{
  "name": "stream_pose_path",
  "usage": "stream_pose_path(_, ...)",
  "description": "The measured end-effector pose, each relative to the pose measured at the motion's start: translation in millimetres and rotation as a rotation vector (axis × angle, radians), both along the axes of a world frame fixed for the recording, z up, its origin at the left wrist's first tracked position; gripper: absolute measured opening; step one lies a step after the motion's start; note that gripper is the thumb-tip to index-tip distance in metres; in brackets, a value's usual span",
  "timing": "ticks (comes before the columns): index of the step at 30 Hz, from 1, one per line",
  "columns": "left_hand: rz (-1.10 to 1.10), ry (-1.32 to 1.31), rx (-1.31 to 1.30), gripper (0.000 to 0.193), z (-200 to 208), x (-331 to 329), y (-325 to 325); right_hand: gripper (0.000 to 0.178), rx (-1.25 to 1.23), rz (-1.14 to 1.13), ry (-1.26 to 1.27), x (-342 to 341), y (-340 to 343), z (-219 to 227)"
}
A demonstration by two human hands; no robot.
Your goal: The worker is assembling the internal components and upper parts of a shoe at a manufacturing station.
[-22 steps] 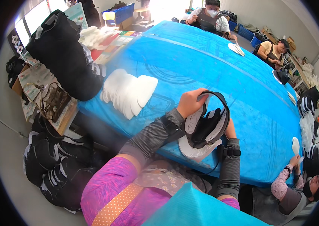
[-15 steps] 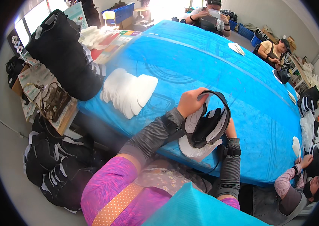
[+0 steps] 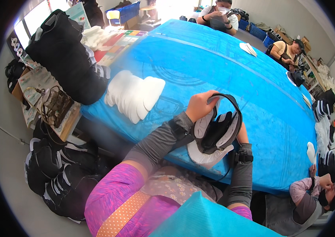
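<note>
A black shoe upper (image 3: 218, 131) with pale grey lining and a white toe edge is held up over the near edge of the blue table, its opening facing me. My left hand (image 3: 201, 106) is closed on its upper left edge, thumb and fingers pinching the black rim. On the far right side my right hand (image 3: 243, 134) supports the upper; its fingers are hidden behind it. To the left of my left hand lies a fanned stack of white insoles (image 3: 132, 94).
A tall stack of black uppers (image 3: 63, 55) stands at the table's left corner, beside a brown patterned bag (image 3: 55, 106). More black uppers (image 3: 63, 177) are heaped below left. Co-workers sit along the blue table (image 3: 262, 114); one (image 3: 303, 201) is close on my right.
My hands and the shoe upper hold almost still. The co-worker at the lower right has raised a hand to the face. The person at the far end has shifted, head now higher in view.
</note>
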State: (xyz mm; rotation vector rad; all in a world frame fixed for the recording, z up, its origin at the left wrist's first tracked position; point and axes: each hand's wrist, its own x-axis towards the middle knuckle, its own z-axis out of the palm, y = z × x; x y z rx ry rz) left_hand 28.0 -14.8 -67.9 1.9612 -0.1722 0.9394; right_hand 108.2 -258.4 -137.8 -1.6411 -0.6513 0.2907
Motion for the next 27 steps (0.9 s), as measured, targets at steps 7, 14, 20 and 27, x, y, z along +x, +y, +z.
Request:
stream_pose_path(7, 0.010, 0.048, 0.012, 0.022, -0.4, -2.7, 0.1, 0.012, 0.035, -0.023, 0.042, -8.8, 3.6, 9.1)
stream_pose_path(14, 0.067, -0.008, 0.033, 0.020, -11.6, 1.1, 8.0, 0.017, -0.407, -0.032, -0.309, 20.9, -14.3, -20.2)
stream_pose_path(20, 0.042, -0.047, 0.042, 0.020, -10.1, 3.2, 3.7, 0.043, -0.392, -0.065, -0.390, 48.3, -45.6, -64.5)
stream_pose_path(27, 0.056, -0.056, 0.036, 0.022, -11.2, -2.7, 8.3, 0.041, -0.297, -0.101, -0.120, 57.2, -49.6, -83.5)
